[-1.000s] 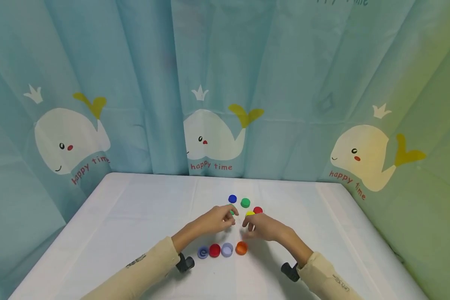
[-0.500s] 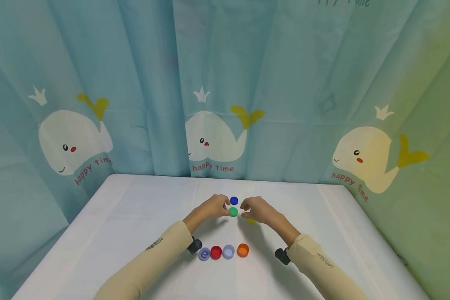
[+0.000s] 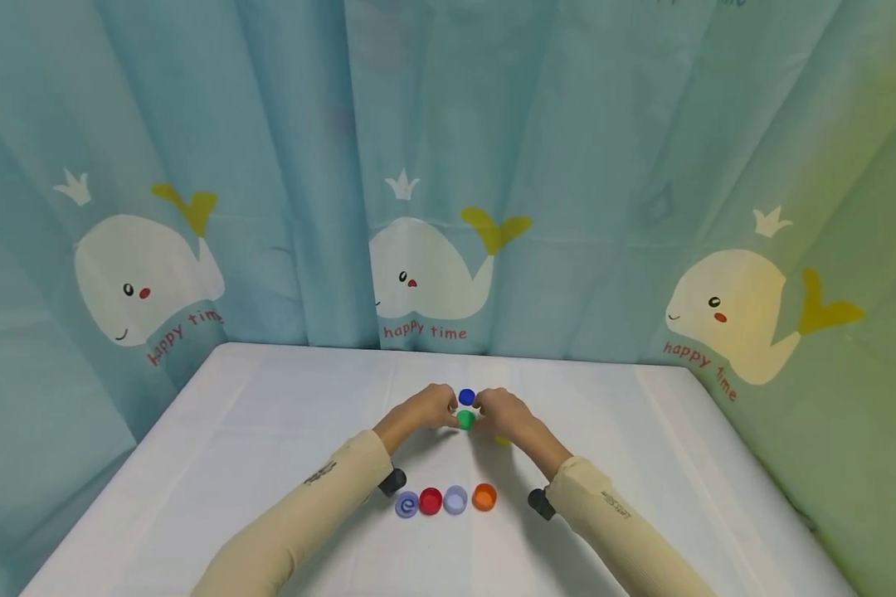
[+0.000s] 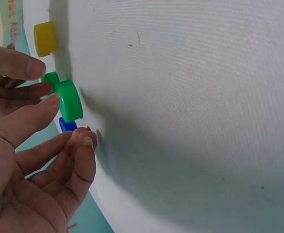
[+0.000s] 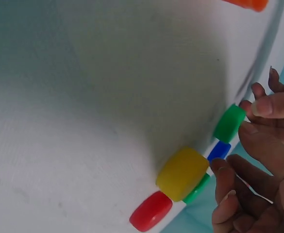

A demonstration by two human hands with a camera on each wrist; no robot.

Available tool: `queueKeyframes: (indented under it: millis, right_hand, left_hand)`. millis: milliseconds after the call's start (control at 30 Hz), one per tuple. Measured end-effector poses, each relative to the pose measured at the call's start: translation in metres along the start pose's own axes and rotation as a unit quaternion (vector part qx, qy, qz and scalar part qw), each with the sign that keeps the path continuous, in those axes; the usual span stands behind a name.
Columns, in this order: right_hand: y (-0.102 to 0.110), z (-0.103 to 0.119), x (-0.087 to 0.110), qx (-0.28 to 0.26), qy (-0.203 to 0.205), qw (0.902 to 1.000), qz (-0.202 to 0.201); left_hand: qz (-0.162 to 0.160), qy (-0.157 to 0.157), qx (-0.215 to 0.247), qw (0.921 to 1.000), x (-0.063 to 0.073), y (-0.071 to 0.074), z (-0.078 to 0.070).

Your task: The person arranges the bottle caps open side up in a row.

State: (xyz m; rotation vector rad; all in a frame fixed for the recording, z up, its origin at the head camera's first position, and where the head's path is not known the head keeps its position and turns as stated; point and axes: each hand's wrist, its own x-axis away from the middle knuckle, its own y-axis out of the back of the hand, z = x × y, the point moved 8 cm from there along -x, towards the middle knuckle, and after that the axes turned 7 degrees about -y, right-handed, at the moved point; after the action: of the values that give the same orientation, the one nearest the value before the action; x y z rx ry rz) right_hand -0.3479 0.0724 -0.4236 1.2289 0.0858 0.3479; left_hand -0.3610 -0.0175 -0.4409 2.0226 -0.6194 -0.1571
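A green bottle cap lies on the table between my two hands. On its left side is my left hand; in the left wrist view its thumb tip meets the edge of the green cap, with the other fingers bent loosely below. My right hand flanks it from the right, and its thumb tip comes close to the green cap in the right wrist view. Neither hand plainly pinches it. Just behind sits a blue cap. A yellow cap shows partly under my right hand.
Nearer me runs a row of caps: purple, red, pale purple and orange. A second green cap and a red cap appear beyond the yellow one. A whale-printed curtain hangs behind the table.
Both hands have reached farther forward and drawn inward, to either side of the front green cap. The caps themselves look unmoved.
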Motion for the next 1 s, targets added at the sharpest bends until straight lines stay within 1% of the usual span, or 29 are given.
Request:
queueKeyframes:
  millis: [167,300,433,567,767,833,900,1000]
  right_hand:
    - [-0.004,0.003,-0.005,-0.007,0.002,1.0000,0.002]
    - [-0.005,0.007,-0.007,-0.003,0.020,0.9997,-0.014]
    - [-0.004,0.010,-0.006,0.015,0.027,0.9990,-0.031]
    - [-0.004,0.010,-0.006,0.029,0.026,0.9986,-0.036]
    - [-0.004,0.010,-0.004,0.034,0.016,0.9989,-0.029]
    - [-0.003,0.010,-0.002,0.033,0.012,0.9990,-0.028]
    - [-0.001,0.010,0.001,0.021,0.008,0.9993,-0.030]
    - [0.002,0.010,0.007,-0.017,0.019,0.9989,-0.041]
  left_hand:
    - [-0.007,-0.021,0.004,0.9998,-0.002,0.001,-0.002]
    - [-0.007,-0.028,0.008,0.9996,-0.002,-0.001,-0.002]
    - [-0.005,-0.039,0.007,0.9992,-0.002,-0.002,-0.003]
    - [-0.007,-0.050,0.012,0.9987,0.000,-0.002,-0.004]
    - [-0.006,-0.045,0.049,0.9978,0.006,-0.003,-0.005]
    - [-0.015,-0.050,0.062,0.9967,0.009,-0.002,-0.006]
    - [-0.028,-0.056,0.079,0.9949,0.012,0.000,-0.008]
    - [-0.049,-0.067,0.109,0.9905,0.017,0.001,-0.010]
